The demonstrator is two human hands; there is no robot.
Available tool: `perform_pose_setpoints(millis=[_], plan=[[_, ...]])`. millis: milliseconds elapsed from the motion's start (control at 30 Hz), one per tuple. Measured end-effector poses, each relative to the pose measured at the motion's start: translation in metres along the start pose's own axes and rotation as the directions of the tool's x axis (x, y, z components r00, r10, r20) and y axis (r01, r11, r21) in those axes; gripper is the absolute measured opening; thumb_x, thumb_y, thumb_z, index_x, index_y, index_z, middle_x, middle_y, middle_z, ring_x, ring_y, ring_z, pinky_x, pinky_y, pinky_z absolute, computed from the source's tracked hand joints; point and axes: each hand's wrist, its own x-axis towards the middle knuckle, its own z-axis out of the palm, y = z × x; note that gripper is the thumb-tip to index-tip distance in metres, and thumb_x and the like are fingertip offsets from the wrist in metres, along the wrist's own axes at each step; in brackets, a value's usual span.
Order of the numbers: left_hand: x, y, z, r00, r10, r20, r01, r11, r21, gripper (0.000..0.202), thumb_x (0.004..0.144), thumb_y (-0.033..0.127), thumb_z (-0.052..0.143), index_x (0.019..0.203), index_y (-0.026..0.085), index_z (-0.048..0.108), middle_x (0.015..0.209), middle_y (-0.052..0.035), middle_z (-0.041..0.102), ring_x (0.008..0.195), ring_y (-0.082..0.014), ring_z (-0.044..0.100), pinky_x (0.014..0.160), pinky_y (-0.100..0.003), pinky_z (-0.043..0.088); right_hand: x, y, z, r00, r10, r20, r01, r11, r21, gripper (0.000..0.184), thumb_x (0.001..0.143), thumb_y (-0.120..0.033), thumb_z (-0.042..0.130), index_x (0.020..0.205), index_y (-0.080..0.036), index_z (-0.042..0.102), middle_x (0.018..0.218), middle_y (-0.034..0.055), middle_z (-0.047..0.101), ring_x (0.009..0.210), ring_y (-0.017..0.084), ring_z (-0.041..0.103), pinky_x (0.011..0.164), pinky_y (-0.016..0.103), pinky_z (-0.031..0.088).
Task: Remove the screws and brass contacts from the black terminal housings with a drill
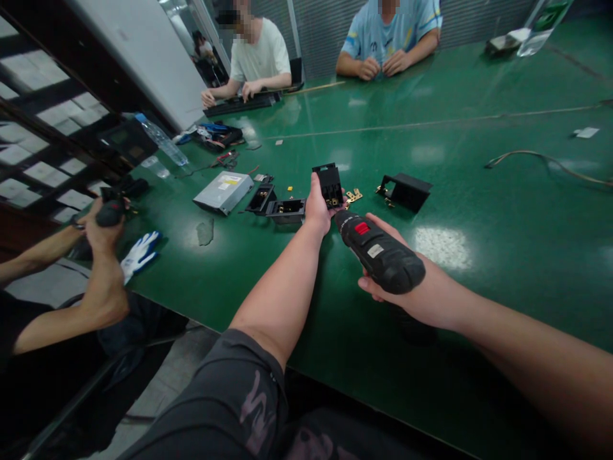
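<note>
My left hand (317, 207) is closed round a black plastic housing (330, 184), held up over the green table with its open side toward me and brass-coloured parts inside. In my right hand (407, 300) is a black cordless drill (380, 252) with a red switch on top. Its chuck end is close to the housing's lower edge; whether it touches I cannot tell. Loose brass pieces (353, 197) lie just right of my left hand. Another black housing (407, 190) rests to the right, and two more black housings (287, 209) sit to the left.
A silver disc drive (224, 191), a white-and-blue glove (140, 255) and a plastic bottle (163, 140) lie on the left. At the left edge a co-worker's hands (105, 220) hold a dark tool. Two people sit across the green table (502, 255). A thin cable (546, 156) lies far right.
</note>
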Motion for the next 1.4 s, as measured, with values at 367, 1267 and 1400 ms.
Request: perform_pose_setpoints(millis=[367,1267,1400], plan=[[0.012,-0.009,-0.006,0.997,0.061,0.046,-0.062,0.998,0.014,0.088,0.104,0.095,0.049,0.135,0.02,0.083,0.111,-0.0142,0.088,0.105,-0.0287,0.088,0.089,-0.037,0.072,0.0,-0.002,0.001,1.0,0.003,-0.002,-0.003,1.0,-0.01,0.127,0.091,-0.041,0.087,0.193,-0.03,0.012,0.117,0.0096,0.083,0.082,0.029,0.081,0.081,0.049,0.068],[0.008,-0.006,-0.004,0.997,0.057,0.051,-0.059,0.997,0.042,0.083,0.108,0.091,0.045,0.131,0.021,0.083,0.109,-0.013,0.088,0.102,-0.0274,0.088,0.087,-0.037,0.072,0.001,-0.002,0.001,0.999,0.032,0.015,-0.032,0.999,-0.01,0.131,0.089,-0.042,0.087,0.193,-0.031,0.008,0.119,0.0108,0.082,0.082,0.03,0.081,0.081,0.051,0.068],[0.004,-0.004,-0.002,0.998,0.056,0.033,-0.057,0.998,0.038,0.082,0.106,0.092,0.049,0.13,0.022,0.084,0.108,-0.0136,0.088,0.101,-0.0285,0.088,0.088,-0.038,0.072,0.001,-0.001,0.001,0.999,0.038,0.014,-0.038,0.999,-0.018,0.131,0.09,-0.044,0.087,0.193,-0.032,0.008,0.122,0.0113,0.082,0.081,0.03,0.081,0.081,0.051,0.068]])
